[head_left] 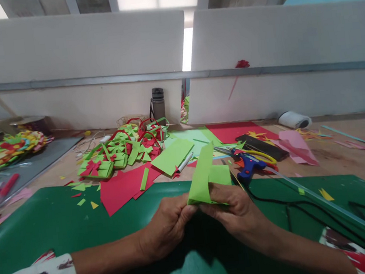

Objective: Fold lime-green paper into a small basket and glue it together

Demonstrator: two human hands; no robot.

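Both hands hold a folded piece of light green paper (204, 175) above the green mat (115, 237). My left hand (168, 222) pinches its lower left corner between thumb and fingers. On the right side, my right hand (234, 206) grips the lower edge, its fingers partly behind a flap. One long strip of the paper stands upright, and a shorter flap sits to its right. Just beyond lie a flat light green sheet (173, 155), a white pen (185, 162) and red paper (118, 190). A blue glue gun (249, 164) rests near my right hand.
A heap of green and red paper pieces (127, 147) lies at the back left, before a dark bottle (158, 104). Scissors with yellow handles (265, 156), a dark phone-like slab (266, 147) and a white roll (294, 120) are at right. Black cord (272, 199) crosses the mat.
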